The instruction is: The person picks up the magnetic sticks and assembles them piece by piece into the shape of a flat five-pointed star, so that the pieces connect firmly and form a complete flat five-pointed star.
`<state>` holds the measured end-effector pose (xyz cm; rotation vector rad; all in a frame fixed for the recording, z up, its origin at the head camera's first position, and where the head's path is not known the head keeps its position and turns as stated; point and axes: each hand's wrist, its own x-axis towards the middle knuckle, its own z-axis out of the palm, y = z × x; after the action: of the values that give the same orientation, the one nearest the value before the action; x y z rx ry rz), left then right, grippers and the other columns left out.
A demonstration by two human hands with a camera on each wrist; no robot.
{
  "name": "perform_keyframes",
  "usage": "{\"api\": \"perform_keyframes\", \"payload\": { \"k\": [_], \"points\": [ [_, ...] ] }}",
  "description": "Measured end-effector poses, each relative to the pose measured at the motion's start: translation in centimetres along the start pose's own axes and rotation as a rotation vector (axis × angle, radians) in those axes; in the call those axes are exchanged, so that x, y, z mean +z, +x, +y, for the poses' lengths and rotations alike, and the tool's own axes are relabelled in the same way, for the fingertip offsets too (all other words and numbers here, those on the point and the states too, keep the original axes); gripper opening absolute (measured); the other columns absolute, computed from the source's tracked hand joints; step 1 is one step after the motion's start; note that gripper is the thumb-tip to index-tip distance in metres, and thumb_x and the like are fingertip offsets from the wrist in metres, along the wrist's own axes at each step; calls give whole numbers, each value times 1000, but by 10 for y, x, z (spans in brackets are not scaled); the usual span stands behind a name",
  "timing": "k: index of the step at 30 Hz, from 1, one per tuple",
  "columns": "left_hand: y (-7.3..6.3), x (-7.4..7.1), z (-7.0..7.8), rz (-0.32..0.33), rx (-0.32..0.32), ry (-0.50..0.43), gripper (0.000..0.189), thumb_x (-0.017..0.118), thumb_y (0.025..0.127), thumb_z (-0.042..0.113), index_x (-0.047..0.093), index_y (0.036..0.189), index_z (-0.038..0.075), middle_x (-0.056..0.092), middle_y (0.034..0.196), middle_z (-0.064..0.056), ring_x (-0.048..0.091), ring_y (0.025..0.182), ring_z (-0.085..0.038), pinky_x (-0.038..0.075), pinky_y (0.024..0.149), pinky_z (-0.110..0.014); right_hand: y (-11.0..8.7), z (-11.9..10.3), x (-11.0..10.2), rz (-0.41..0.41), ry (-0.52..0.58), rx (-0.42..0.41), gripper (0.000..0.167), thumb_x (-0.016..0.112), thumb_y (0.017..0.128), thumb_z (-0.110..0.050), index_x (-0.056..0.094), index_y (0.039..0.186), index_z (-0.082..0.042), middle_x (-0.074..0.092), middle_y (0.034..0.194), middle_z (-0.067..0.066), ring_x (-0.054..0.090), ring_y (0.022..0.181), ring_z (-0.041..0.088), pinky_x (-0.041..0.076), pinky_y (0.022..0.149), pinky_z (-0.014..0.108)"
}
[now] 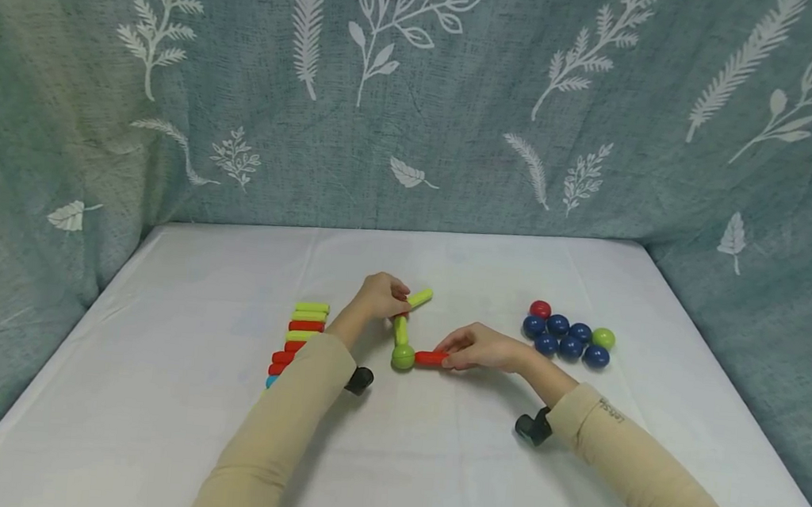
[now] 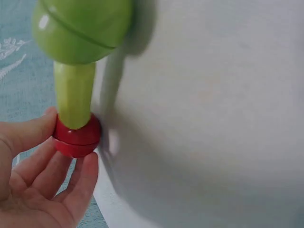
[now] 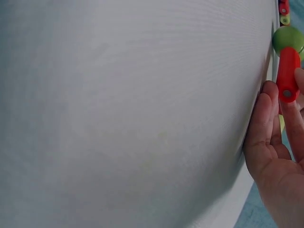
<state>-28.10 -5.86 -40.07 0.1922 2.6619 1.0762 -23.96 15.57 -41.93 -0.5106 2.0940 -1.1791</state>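
My left hand (image 1: 383, 295) grips a red ball (image 2: 77, 137) between thumb and fingers; in the head view the hand mostly covers it. One yellow-green stick (image 1: 401, 330) joins that ball to a green ball (image 1: 402, 357) nearer me. A second yellow-green stick (image 1: 420, 298) points away from the covered red ball, toward the back right. My right hand (image 1: 479, 347) pinches a red stick (image 1: 429, 358) by its right end. The stick's other end meets the green ball; whether it is fully seated cannot be told.
Left of the joined pieces lies a column of yellow-green, red and blue sticks (image 1: 306, 326), partly behind my left sleeve. Several blue balls (image 1: 571, 347), a loose red ball (image 1: 540, 309) and a loose green ball (image 1: 603, 337) cluster at the right on the white-covered table (image 1: 431, 478).
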Motion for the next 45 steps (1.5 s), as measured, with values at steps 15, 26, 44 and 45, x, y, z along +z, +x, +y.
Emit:
{"api": "perform_keyframes", "payload": {
  "k": [15,26,44,45],
  "points": [
    [-9,6,-7,94,51,-44,23,63,85,8,66,107,0,67,97,-11,59,91,-20,48,79,-29,-12,4,-9,26,38,-23,35,60,86,-13,58,118,2,62,102,9,58,85,15,50,77,29],
    [-9,10,-11,120,63,-30,24,64,85,9,66,109,2,65,100,-10,57,91,-19,47,79,-30,-39,-1,-56,205,86,-58,43,58,90,-16,50,125,7,53,122,24,59,100,21,43,91,43],
    [-13,13,-9,150,51,-26,24,63,86,7,65,109,2,64,100,-10,55,91,-19,47,80,-30,-50,19,-114,499,-276,136,33,57,89,-11,58,116,7,58,115,24,52,105,36,42,89,45],
    [-13,14,-9,150,49,-27,24,63,86,7,65,109,2,64,100,-10,55,91,-19,47,79,-30,-50,20,-115,485,-287,148,34,57,88,-12,57,116,8,57,115,24,52,106,37,42,89,45]
  ]
}}
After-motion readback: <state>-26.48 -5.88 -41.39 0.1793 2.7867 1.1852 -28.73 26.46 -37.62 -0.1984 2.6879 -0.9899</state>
